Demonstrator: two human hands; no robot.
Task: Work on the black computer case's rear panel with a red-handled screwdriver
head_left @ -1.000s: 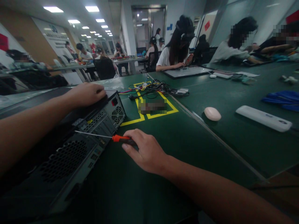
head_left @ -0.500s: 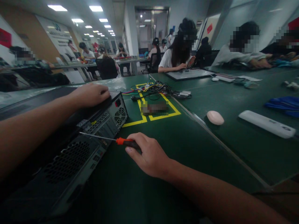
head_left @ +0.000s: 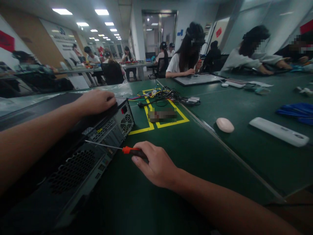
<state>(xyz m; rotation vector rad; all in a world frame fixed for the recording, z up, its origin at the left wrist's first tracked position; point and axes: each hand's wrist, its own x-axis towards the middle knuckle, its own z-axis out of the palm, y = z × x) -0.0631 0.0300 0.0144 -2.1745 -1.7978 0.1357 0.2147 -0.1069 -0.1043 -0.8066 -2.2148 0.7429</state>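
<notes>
A dark desktop computer case (head_left: pixel 80 153) lies on its side on the green table (head_left: pixel 186 153), its rear panel with a small fan facing me. My left hand (head_left: pixel 96 101) rests flat on the case's top far corner, fingers pressed down on it. My right hand (head_left: pixel 156 164) is closed round the orange and black handle of a screwdriver (head_left: pixel 114 147). The thin shaft points left, and its tip meets the rear panel of the case.
A yellow taped square (head_left: pixel 158 114) holds a bundle of cables (head_left: pixel 163 94). A pink oval object (head_left: pixel 225 124), a white bar (head_left: pixel 278 131) and blue cloth (head_left: pixel 297 109) lie to the right. Several other people sit at the far tables.
The view has shifted slightly. Both hands and the screwdriver stay in nearly the same place against the case.
</notes>
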